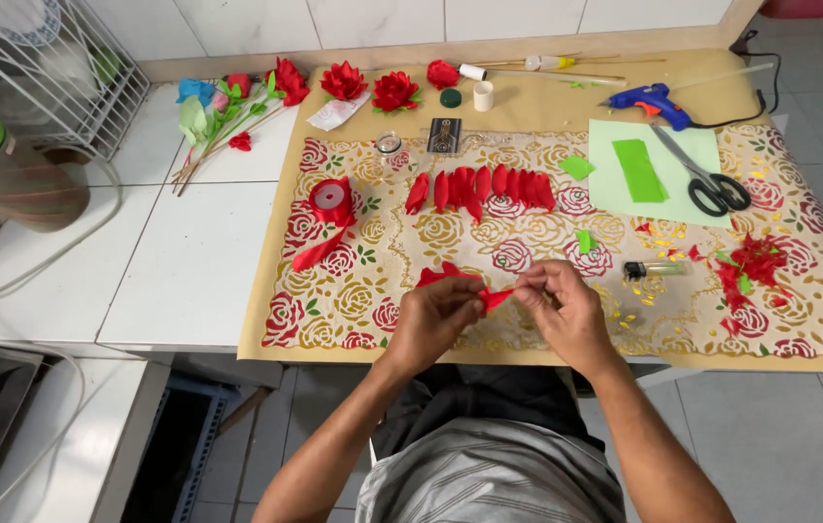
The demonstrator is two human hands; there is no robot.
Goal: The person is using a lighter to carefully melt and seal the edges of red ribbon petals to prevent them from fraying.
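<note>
My left hand (435,320) and my right hand (566,308) meet over the near edge of the rose-patterned mat (353,300). Together they pinch a small folded piece of red ribbon (495,298) between the fingertips. Another red ribbon piece (442,274) lies just behind my left hand. Farther back on the mat sits a row of several folded red ribbon petals (481,189). A spool of red ribbon (331,200) with a loose tail lies to the left.
A lighter (652,268) and red scraps (752,261) lie right of my hands. Scissors (712,179), green paper (640,170) and a blue glue gun (652,100) sit at back right. Finished ribbon roses (343,81) and stemmed flowers (227,111) lie at the back left.
</note>
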